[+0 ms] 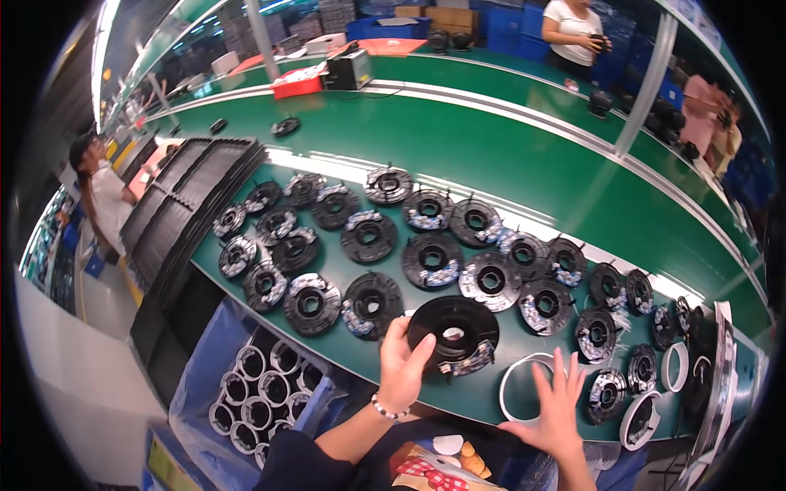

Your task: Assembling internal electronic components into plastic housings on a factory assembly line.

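Gripping the near rim of a black disc (453, 334) on the green table (491, 155), my left hand (401, 368) pinches it with thumb and fingers. My right hand (557, 401) hovers spread and holding nothing over a white ring (524, 385). Rows of wound black spools (368, 237) lie beyond. Lower left, a blue-lined bin (201, 368) holds what look like white rings on edge (262, 389). Black trays (184, 196) stack at left.

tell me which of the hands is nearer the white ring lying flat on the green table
Right. The right hand hovers open with its fingertips over the white ring; the left hand is off to the ring's left, gripping the black disc.
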Action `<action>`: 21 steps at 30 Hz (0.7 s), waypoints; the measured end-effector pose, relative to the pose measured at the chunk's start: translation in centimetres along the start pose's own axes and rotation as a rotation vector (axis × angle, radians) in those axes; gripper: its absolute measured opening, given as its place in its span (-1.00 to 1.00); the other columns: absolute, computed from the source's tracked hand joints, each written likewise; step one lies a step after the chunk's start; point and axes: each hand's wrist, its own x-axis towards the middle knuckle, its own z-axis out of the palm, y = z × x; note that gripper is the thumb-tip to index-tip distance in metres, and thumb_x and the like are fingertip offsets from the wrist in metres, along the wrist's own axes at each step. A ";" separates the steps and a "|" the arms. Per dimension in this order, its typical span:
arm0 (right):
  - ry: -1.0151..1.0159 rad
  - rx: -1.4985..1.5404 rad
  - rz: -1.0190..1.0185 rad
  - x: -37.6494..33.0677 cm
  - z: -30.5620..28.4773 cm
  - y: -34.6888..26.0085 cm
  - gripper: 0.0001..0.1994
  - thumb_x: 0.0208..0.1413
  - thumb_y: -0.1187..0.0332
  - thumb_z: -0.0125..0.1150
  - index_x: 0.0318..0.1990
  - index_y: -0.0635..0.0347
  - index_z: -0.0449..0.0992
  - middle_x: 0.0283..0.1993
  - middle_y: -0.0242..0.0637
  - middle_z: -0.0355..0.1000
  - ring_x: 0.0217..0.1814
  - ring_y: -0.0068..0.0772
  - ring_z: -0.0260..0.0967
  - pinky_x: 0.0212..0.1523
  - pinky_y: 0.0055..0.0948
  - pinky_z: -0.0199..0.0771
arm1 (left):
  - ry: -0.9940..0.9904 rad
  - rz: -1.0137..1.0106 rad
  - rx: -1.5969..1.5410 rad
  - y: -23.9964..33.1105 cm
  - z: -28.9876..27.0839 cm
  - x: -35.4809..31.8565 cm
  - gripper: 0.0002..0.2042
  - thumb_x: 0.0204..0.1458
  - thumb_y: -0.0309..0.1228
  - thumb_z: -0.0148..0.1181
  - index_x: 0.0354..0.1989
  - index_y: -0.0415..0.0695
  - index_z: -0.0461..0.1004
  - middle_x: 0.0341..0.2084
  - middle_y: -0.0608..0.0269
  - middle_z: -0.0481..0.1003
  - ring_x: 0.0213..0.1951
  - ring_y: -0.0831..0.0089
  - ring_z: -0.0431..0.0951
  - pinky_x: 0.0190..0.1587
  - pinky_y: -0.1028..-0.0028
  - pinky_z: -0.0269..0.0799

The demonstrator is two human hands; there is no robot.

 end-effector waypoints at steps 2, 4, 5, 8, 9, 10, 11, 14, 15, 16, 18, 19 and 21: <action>-0.053 0.050 -0.013 0.4 -0.1 1.0 -0.01 -0.60 -0.05 0.39 0.10 0.21 0.10 0.24 0.11 -0.26 0.27 0.27 -0.42 0.12 0.23 -0.46 | 0.008 -0.047 -0.110 0.7 0.7 -0.3 -0.72 -0.01 -0.62 -0.08 -0.10 -0.25 0.12 -0.19 0.14 0.33 -0.16 0.47 0.37 -0.11 0.50 0.33; -0.122 0.079 -0.038 0.7 -0.2 1.3 0.02 -0.65 -0.05 0.41 0.10 0.24 0.10 0.23 0.11 -0.24 0.26 0.25 -0.37 0.13 0.19 -0.40 | 0.019 -0.071 -0.184 0.9 0.7 -0.6 -0.70 -0.01 -0.62 -0.09 -0.08 -0.25 0.08 -0.17 0.12 0.32 -0.14 0.43 0.38 -0.12 0.46 0.37; -0.145 0.076 -0.040 0.7 -0.3 1.2 0.03 -0.67 -0.04 0.42 0.10 0.24 0.10 0.23 0.11 -0.22 0.26 0.25 -0.36 0.13 0.19 -0.38 | 0.030 -0.070 -0.211 0.9 0.8 -0.7 -0.70 0.00 -0.62 -0.09 -0.07 -0.24 0.08 -0.16 0.12 0.31 -0.13 0.43 0.37 -0.12 0.46 0.37; -0.143 0.094 -0.046 0.3 -0.6 1.2 0.04 -0.73 0.01 0.44 0.09 0.23 0.12 0.21 0.08 -0.15 0.23 0.20 -0.25 0.14 0.07 -0.22 | 0.044 -0.100 -0.275 0.8 0.8 -0.6 -0.65 0.00 -0.63 -0.12 -0.01 -0.23 0.06 -0.13 0.12 0.29 -0.12 0.40 0.37 -0.12 0.44 0.37; -0.130 0.129 -0.047 0.6 -0.5 1.4 0.03 -0.73 0.04 0.44 0.09 0.23 0.13 0.20 0.07 -0.13 0.22 0.18 -0.21 0.14 0.01 -0.16 | 0.046 -0.123 -0.294 1.0 0.6 -0.4 -0.64 0.00 -0.63 -0.12 0.01 -0.23 0.05 -0.12 0.12 0.29 -0.12 0.39 0.37 -0.13 0.43 0.37; -0.104 0.115 -0.047 1.1 -0.6 1.5 0.01 -0.71 0.09 0.44 0.09 0.23 0.13 0.19 0.06 -0.09 0.19 0.13 -0.16 0.13 -0.08 -0.08 | 0.044 -0.152 -0.296 0.8 0.6 -0.1 -0.63 0.00 -0.63 -0.12 0.02 -0.20 0.06 -0.11 0.14 0.29 -0.13 0.36 0.38 -0.15 0.38 0.39; -0.016 0.171 -0.060 1.5 -0.5 1.6 0.01 -0.70 0.10 0.43 0.09 0.26 0.11 0.18 0.06 -0.07 0.18 0.13 -0.13 0.13 -0.07 -0.08 | 0.058 -0.165 -0.309 0.7 0.7 0.1 -0.64 0.00 -0.62 -0.12 0.01 -0.16 0.08 -0.13 0.16 0.31 -0.14 0.34 0.39 -0.17 0.34 0.40; 0.319 0.664 -0.137 2.6 -1.1 1.2 0.05 -0.64 0.12 0.46 0.11 0.40 0.02 0.18 0.00 -0.04 0.20 -0.09 -0.03 0.16 -0.21 -0.06 | 0.085 -0.149 -0.287 0.2 1.1 -0.8 -0.65 0.00 -0.62 -0.12 0.01 -0.16 0.10 -0.12 0.15 0.31 -0.13 0.31 0.39 -0.11 0.27 0.37; 0.384 1.098 -0.095 3.4 -0.8 -0.1 0.09 -0.66 0.17 0.47 0.14 0.40 -0.05 0.21 -0.05 -0.09 0.20 -0.17 -0.02 0.17 -0.27 -0.04 | 0.049 -0.132 -0.271 -0.3 1.3 -1.2 -0.62 -0.01 -0.64 -0.13 0.03 -0.16 0.09 -0.08 0.14 0.28 -0.08 0.30 0.35 -0.05 0.25 0.31; 0.454 1.329 -0.038 3.6 -1.0 -1.5 0.13 -0.66 0.22 0.48 0.16 0.40 -0.12 0.23 -0.08 -0.14 0.21 -0.22 -0.03 0.17 -0.31 -0.02 | 0.025 -0.164 -0.264 -0.9 2.2 -1.6 -0.60 -0.01 -0.65 -0.14 0.05 -0.16 0.08 -0.05 0.13 0.25 -0.05 0.30 0.32 -0.02 0.25 0.27; 0.485 1.258 -0.104 4.3 -0.1 -2.5 0.12 -0.62 0.22 0.48 0.17 0.37 -0.15 0.22 -0.06 -0.14 0.22 -0.22 -0.05 0.16 -0.31 -0.01 | -0.014 -0.200 -0.183 -2.1 3.4 -2.6 -0.55 -0.04 -0.66 -0.18 0.10 -0.17 0.03 0.03 0.07 0.18 0.01 0.23 0.27 0.00 0.24 0.26; 0.462 1.264 -0.136 4.6 0.3 -3.2 0.11 -0.59 0.19 0.47 0.17 0.36 -0.14 0.22 -0.01 -0.13 0.24 -0.18 -0.09 0.18 -0.28 -0.06 | -0.032 -0.265 -0.178 -2.5 3.6 -3.2 -0.53 -0.06 -0.69 -0.18 0.10 -0.16 0.02 0.02 0.07 0.19 0.03 0.23 0.25 0.01 0.24 0.26; 0.491 1.019 -0.098 4.4 0.7 -3.2 0.11 -0.60 0.24 0.47 0.18 0.38 -0.16 0.26 -0.01 -0.22 0.29 -0.20 -0.21 0.21 -0.33 -0.17 | -0.224 -0.308 -0.051 -3.9 3.0 -4.3 -0.52 -0.05 -0.59 -0.02 0.09 -0.21 0.04 0.00 0.19 0.21 0.02 0.45 0.23 0.02 0.45 0.16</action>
